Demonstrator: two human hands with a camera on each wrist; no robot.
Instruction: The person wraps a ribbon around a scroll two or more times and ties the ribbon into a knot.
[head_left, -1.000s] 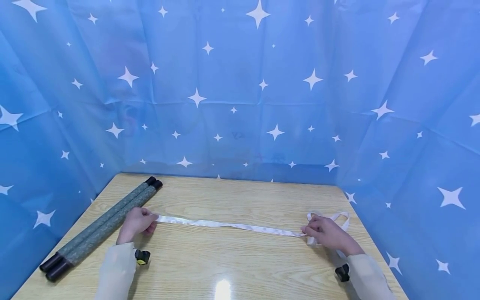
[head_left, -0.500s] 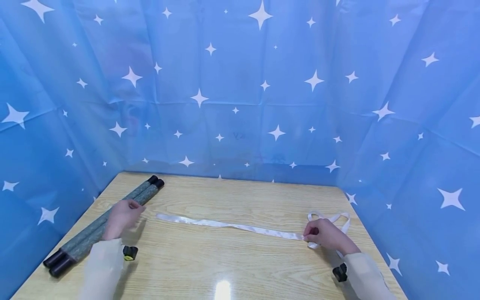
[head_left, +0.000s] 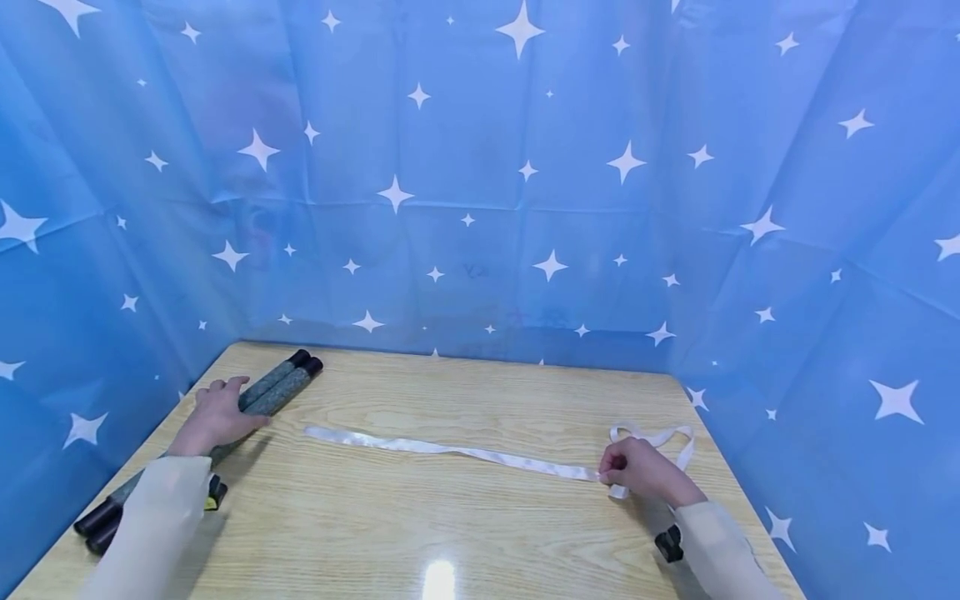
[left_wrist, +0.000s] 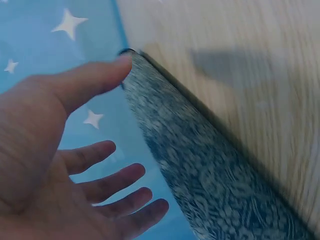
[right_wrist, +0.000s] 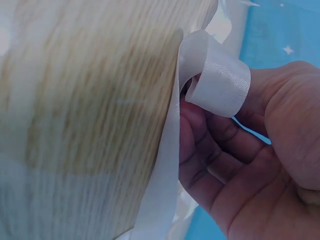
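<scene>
Two rolled-up scrolls (head_left: 283,393) with grey-green patterned covering and black end caps lie side by side, slanting along the table's left side. Over their middle is my left hand (head_left: 216,418), fingers spread and thumb apart. In the left wrist view the patterned scroll surface (left_wrist: 190,150) is beside the loosely extended fingers, which hold nothing; the thumb tip overlaps its far end, and contact is unclear. At the right, my right hand (head_left: 641,468) pinches a white satin ribbon (head_left: 450,451). One stretch runs left across the table. The ribbon loops (right_wrist: 220,82) near the thumb in the right wrist view.
The wooden table (head_left: 420,525) carries all of this. More ribbon loops (head_left: 686,442) lie behind the right hand, near the right edge. A blue star-patterned curtain (head_left: 480,208) encloses the back and both sides.
My left hand has let go of the ribbon's left end and moved left over the scrolls, its fingers spreading. The right hand stays at the ribbon, nearly in place.
</scene>
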